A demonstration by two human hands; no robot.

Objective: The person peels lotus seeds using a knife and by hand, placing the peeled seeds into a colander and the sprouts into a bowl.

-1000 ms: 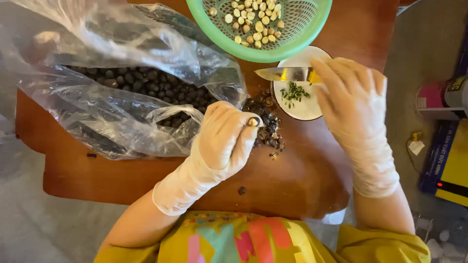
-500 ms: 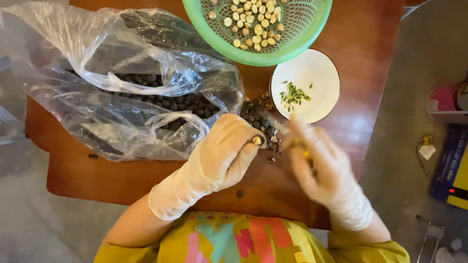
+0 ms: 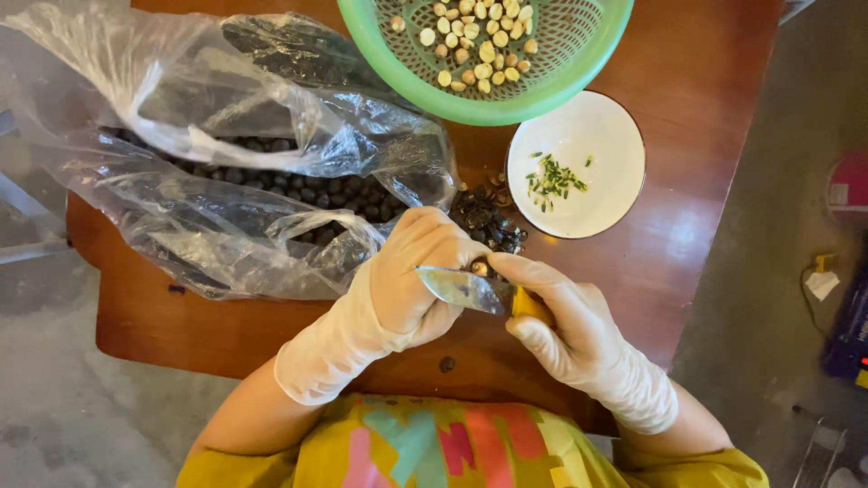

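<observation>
Low in the middle of the frame the left hand (image 3: 411, 285), in a pale glove, is curled tight around a small dark seed (image 3: 480, 268) that peeps out at the fingertips, while the right hand (image 3: 561, 321) is closed on the yellow handle of a short knife (image 3: 463, 289) whose blade lies across the left thumb, its edge at the seed. The cut would go best shallow and slow, I judge, with the seed pinched firm and the thumb kept behind the edge — the glove is thin and the blade sits very close to it. Just above the hands lies a heap of dark shell bits (image 3: 488, 217) on the wooden table (image 3: 705, 117); left of that, a clear plastic bag (image 3: 226, 172) of dark seeds. Farther up — a white dish (image 3: 597, 194) with green slivers, and the green basket (image 3: 542, 95) holding pale peeled kernels.
</observation>
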